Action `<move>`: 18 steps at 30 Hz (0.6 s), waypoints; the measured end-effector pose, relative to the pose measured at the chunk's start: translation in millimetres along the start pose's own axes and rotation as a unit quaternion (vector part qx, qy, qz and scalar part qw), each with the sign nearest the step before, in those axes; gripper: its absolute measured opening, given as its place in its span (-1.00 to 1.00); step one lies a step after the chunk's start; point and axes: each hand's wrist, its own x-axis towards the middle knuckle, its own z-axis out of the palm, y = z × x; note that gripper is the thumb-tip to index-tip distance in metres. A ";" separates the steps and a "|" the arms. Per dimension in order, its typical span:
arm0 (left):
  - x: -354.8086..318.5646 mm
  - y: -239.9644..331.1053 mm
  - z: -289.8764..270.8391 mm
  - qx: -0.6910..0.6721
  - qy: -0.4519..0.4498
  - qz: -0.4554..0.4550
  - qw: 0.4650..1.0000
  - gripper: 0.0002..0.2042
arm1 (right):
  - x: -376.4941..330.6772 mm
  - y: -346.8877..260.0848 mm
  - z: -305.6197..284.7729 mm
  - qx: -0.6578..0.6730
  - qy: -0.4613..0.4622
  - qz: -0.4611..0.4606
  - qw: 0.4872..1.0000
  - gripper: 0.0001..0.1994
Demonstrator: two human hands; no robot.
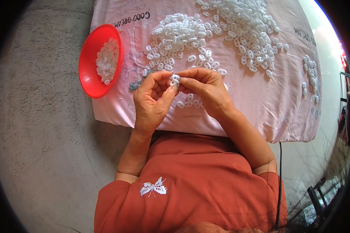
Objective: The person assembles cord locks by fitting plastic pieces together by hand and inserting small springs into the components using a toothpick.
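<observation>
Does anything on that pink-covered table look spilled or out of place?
The red bowl looks slightly odd: its rim juts past the left edge of the pink cloth, though the wide lens may exaggerate this.

Pink cloth [256, 105] bears all readable lettering. Dark block capitals [132, 19] near cloth's upper left: two short English words in slanting line, left end just beside rim of red bowl [91, 79], clear enough to read. Fainter, thinner script [135, 7] just above, at top edge of view; too faint to read. Second line of dark capitals [305, 34] near cloth's right edge, similar style, slanting, smaller in view, partly legible.
</observation>
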 end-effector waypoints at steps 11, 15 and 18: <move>0.6 -2.0 -5.4 0.004 -0.042 -0.002 0.999 -0.64 | 0.5 -1.0 -1.1 -0.011 0.010 0.024 1.000 -0.84; 0.8 -2.1 -3.9 0.061 -0.036 0.028 0.997 -0.62 | 0.3 0.3 -2.8 -0.008 0.002 0.013 1.000 -0.84; 2.4 -4.2 -4.4 0.072 -0.030 0.039 0.996 -0.62 | 0.3 -0.5 -2.4 -0.008 -0.001 0.012 1.000 -0.84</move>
